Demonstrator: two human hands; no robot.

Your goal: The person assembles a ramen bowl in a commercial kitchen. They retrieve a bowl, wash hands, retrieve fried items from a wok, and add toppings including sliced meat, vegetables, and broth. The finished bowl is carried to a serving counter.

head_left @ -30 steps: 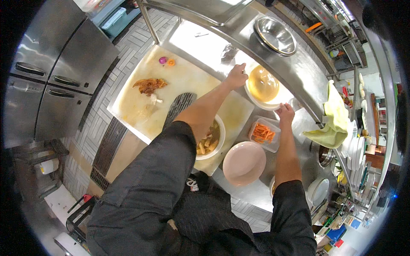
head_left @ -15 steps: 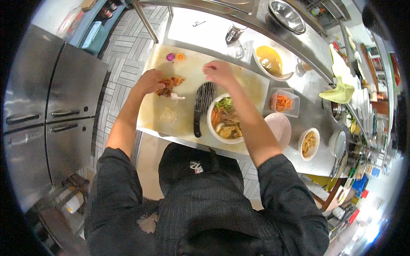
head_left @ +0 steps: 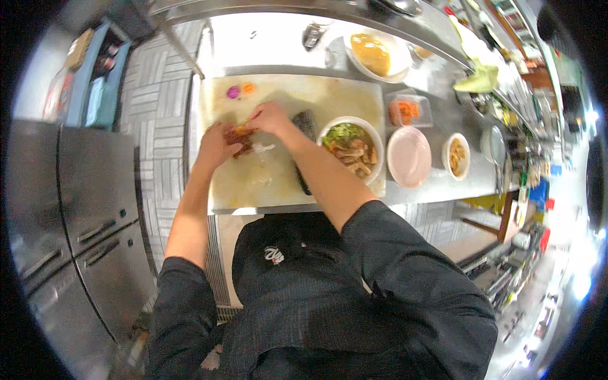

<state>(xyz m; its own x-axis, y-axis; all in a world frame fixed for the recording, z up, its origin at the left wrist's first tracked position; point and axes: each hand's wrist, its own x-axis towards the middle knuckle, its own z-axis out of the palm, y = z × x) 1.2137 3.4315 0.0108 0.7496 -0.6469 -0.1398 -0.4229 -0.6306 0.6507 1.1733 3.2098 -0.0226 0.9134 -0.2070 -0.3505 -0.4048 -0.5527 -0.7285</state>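
Observation:
My left hand (head_left: 218,145) is curled around the left side of a small pile of browned, shredded meat (head_left: 242,139) on the pale cutting board (head_left: 342,88). From the other side my right hand (head_left: 270,118) pinches at the pile's upper edge, fingertips together. A black cleaver (head_left: 304,123) lies just right of the pile, partly hidden under my right forearm. Beyond it, a white bowl (head_left: 380,136) holds broth, shredded greens and strips of meat; my forearm passes over its near left side. White scraps (head_left: 263,149) lie below the meat.
A purple piece (head_left: 234,92) and an orange slice (head_left: 248,88) sit at the board's far left. To the right stand a pink bowl (head_left: 409,157), a clear tub of orange strips (head_left: 404,113) and a small bowl (head_left: 456,156). Yellow liquid fills a large bowl (head_left: 394,69) behind, below a steel shelf.
My right hand has come down leftward from above the cleaver to the meat pile. My left hand stays at the meat. The whole view has shifted and turned slightly.

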